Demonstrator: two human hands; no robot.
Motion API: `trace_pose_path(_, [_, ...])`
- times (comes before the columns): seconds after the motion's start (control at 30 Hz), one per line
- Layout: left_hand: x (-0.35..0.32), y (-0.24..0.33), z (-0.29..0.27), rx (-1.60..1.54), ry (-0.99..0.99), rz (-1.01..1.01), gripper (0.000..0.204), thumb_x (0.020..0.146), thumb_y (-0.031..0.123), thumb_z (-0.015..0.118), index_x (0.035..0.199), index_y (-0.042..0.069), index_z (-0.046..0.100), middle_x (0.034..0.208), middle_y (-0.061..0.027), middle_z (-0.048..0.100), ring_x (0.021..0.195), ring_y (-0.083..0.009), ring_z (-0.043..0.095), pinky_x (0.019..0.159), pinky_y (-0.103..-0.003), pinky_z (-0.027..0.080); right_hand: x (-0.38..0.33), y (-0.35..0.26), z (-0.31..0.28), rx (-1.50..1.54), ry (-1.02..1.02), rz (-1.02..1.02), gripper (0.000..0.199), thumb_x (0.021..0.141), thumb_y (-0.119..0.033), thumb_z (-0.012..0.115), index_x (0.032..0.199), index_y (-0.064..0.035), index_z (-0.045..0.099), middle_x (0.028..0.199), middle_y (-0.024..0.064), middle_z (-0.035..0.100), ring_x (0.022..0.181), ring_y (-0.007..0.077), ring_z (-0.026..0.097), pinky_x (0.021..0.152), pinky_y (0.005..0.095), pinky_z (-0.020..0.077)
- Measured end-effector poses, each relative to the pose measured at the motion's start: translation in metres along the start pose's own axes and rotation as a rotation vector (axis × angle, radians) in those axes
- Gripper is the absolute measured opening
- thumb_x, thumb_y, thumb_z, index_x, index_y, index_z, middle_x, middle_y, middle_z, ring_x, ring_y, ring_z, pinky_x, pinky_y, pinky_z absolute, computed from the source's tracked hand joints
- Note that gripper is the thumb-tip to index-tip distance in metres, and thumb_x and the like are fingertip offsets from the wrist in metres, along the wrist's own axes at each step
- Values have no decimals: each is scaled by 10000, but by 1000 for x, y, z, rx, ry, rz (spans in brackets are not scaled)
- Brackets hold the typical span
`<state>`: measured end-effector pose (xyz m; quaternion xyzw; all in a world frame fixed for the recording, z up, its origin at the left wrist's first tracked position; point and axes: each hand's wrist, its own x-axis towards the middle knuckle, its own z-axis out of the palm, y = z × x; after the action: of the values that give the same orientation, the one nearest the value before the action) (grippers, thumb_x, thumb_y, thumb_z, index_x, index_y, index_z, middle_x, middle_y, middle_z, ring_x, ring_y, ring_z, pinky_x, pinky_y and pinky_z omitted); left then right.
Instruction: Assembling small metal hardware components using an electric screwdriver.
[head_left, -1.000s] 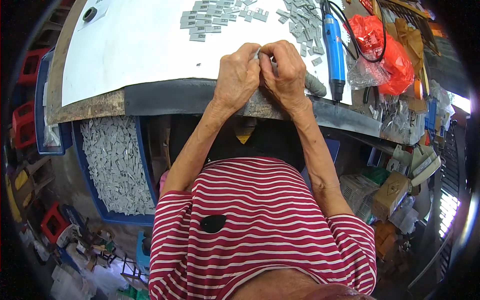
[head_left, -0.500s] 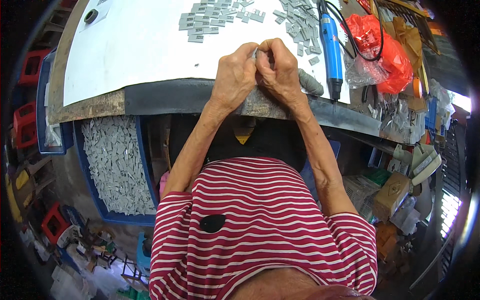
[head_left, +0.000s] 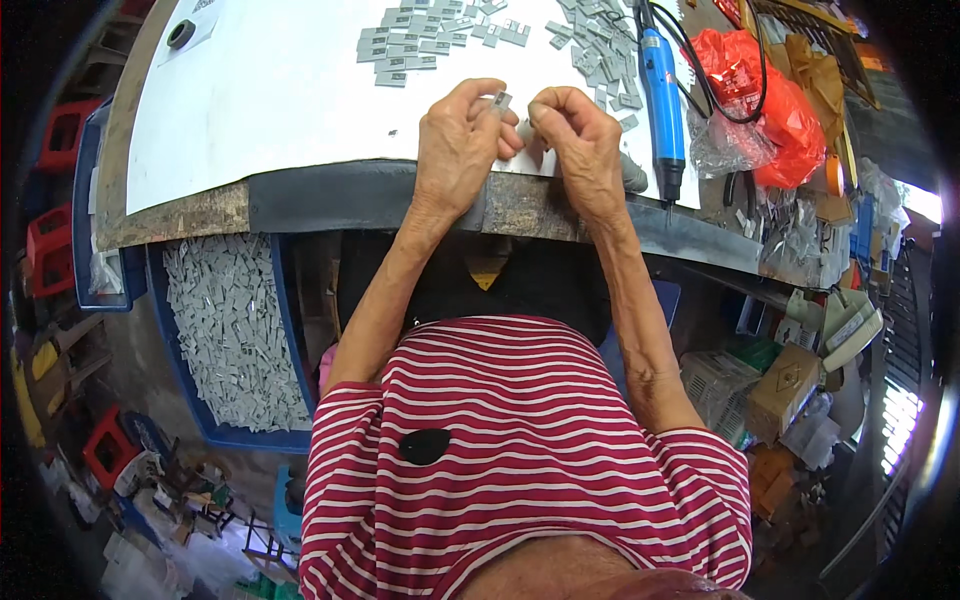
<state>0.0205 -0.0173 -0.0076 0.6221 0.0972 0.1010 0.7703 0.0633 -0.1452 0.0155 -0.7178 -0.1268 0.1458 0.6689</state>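
Apparently mid-handling, the left hand (head_left: 453, 150) pinches a grey rectangular tab (head_left: 501, 102), apart from the right hand (head_left: 588, 155), its hold unclear; placing next needs steadiness.

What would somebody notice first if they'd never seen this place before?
Probably the red-and-white striped shirt, because it fills the lower middle. Next might come the bright red plastic bag at the upper right, just right of a blue tool. Above the shirt, the left hand holds a small grey piece, with the right hand nearby.
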Motion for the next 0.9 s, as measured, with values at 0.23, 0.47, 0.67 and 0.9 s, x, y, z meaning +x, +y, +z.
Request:
trace_pose_path(0.23, [0, 4, -4, -165, -69, -17, 283, 835, 53, 503, 1073, -100, 512, 754, -122, 610, 602, -106, 577, 528, -201, 474, -2, -2, 3, -71, -6, -5, 139, 837, -117, 563, 865, 19, 553, 687, -15, 540, 597, 34, 459, 506, 170, 370])
trace_pose_path(0.47, [0, 4, -3, -235, -27, 19, 265, 821, 59, 539, 1026, -108, 535, 711, -91, 601, 588, -87, 557, 518, -183, 451, -6, 0, 10, -233, -13, -128, 109, 846, -86, 540, 859, 19, 513, 675, 24, 546, 596, 57, 481, 513, 218, 413])
trace_pose_path(0.67, [0, 5, -5, -183, -75, -40, 254, 832, 25, 541, 1063, -80, 527, 732, -73, 597, 595, -75, 546, 551, -166, 456, -7, 7, 9, -446, 22, -283, 76, 823, -47, 527, 856, 17, 503, 689, 94, 554, 572, 153, 523, 519, 283, 431])
trace_pose_path(0.9, [-2, 6, -5, -119, -41, -49, 245, 835, 20, 530, 1059, -79, 525, 727, -68, 594, 589, -66, 543, 530, -154, 448, -5, 11, 10, -607, 29, -457, 67, 790, -8, 533, 840, 14, 495, 735, 132, 535, 633, 268, 550, 564, 349, 434])
